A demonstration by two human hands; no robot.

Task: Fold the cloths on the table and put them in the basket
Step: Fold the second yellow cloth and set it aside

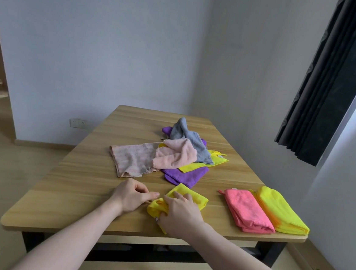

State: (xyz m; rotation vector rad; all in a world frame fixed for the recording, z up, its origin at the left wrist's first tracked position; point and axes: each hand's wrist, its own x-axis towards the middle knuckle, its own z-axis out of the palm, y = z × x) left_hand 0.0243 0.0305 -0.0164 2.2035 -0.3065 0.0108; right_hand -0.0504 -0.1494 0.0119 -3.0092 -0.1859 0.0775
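Near corner of yellow cloth (184, 199) covered by right hand (180, 216), purple cloth (186, 175) mostly buried under the pile, second yellow cloth (215, 161) likewise, curtain (339, 75) cut by top edge, wall sockets (78, 123) too small for detail.

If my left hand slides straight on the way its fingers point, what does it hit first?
Most likely the yellow cloth under the right hand; the left hand points right at its bunched edge, nearly touching.
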